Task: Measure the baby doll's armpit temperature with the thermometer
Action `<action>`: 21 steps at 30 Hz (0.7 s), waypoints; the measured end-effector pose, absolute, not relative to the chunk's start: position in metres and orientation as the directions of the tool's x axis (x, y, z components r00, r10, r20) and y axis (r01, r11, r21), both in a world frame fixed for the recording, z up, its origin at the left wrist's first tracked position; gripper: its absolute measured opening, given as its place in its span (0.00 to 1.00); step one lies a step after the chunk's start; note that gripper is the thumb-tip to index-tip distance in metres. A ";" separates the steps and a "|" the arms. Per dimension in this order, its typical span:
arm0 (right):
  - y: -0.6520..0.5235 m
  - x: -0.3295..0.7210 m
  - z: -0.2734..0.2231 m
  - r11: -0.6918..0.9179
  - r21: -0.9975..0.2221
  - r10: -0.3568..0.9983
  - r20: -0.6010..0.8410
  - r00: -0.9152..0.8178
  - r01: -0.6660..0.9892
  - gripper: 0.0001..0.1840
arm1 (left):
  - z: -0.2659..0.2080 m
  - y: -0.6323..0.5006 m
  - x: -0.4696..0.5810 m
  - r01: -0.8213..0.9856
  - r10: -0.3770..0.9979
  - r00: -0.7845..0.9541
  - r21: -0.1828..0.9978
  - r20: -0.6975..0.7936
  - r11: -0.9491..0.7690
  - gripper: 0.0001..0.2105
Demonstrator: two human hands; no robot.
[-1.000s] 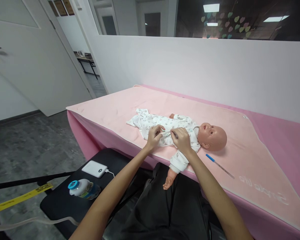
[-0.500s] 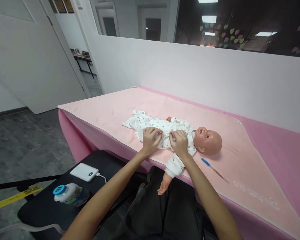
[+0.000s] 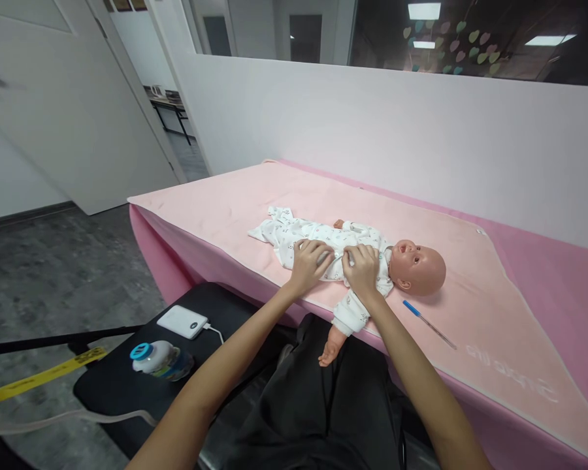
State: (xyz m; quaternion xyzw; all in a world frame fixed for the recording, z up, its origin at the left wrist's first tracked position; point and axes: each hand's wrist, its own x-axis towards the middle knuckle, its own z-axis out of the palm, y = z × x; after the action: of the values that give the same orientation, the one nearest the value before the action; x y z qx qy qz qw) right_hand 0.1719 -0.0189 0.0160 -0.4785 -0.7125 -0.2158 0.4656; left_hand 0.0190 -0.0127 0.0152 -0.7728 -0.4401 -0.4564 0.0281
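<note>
A baby doll [image 3: 418, 267] lies on its back on the pink-covered table, head to the right. It wears a white patterned romper [image 3: 308, 230] whose leg end lies flat on the left. My left hand [image 3: 311, 264] is closed on the front of the romper near the waist, fingers bent. Beside it, my right hand [image 3: 361, 269] pinches the romper's front edge at the chest. The small gap between my fingertips shows the front opening. One doll arm [image 3: 332, 346] hangs over the table's near edge; the other rests on the far side.
A blue-handled thin rod [image 3: 428, 323] lies right of the doll. On a black chair [image 3: 112, 385] at the left are a white power bank [image 3: 182, 322] with a cable and a blue-capped bottle [image 3: 161, 360]. A white wall [image 3: 372, 130] stands behind the table.
The camera view has shifted, so the whole scene sits slightly right and higher. Both hands remain on the romper's front, with my left fingers a little more spread over the cloth.
</note>
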 end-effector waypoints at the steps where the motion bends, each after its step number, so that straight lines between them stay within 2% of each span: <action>1: -0.019 0.172 0.016 0.432 -0.151 0.479 0.874 -0.085 0.889 0.07 | 0.015 -0.011 0.018 0.701 0.679 0.132 0.416 0.722 -0.579 0.07; 4: -0.020 0.173 0.016 0.397 -0.221 0.499 0.867 -0.007 0.891 0.08 | 0.015 -0.007 0.015 0.662 0.737 -0.040 0.570 0.675 -0.486 0.08; 6: -0.022 0.173 0.017 0.377 -0.260 0.515 0.857 0.032 0.889 0.09 | 0.014 -0.006 0.015 0.662 0.744 -0.089 0.598 0.662 -0.453 0.08; 11: -0.023 0.173 0.019 0.338 -0.318 0.554 0.828 0.086 0.886 0.09 | 0.015 -0.010 0.019 0.750 0.713 -0.111 0.529 0.693 -0.397 0.06; 17: -0.020 0.175 0.019 0.279 -0.376 0.570 0.805 0.163 0.883 0.10 | 0.015 -0.013 0.024 0.860 0.755 -0.105 0.441 0.648 -0.258 0.11; 21: -0.020 0.178 0.019 0.326 -0.386 0.577 0.804 0.142 0.863 0.11 | 0.015 -0.012 0.023 0.845 0.765 -0.076 0.449 0.639 -0.291 0.11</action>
State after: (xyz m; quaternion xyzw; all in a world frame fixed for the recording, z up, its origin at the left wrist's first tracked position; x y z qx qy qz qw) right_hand 0.1776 -0.0204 0.0186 -0.5629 -0.6396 -0.1416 0.5040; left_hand 0.0230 -0.0116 0.0147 -0.6781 -0.5936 -0.4309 0.0460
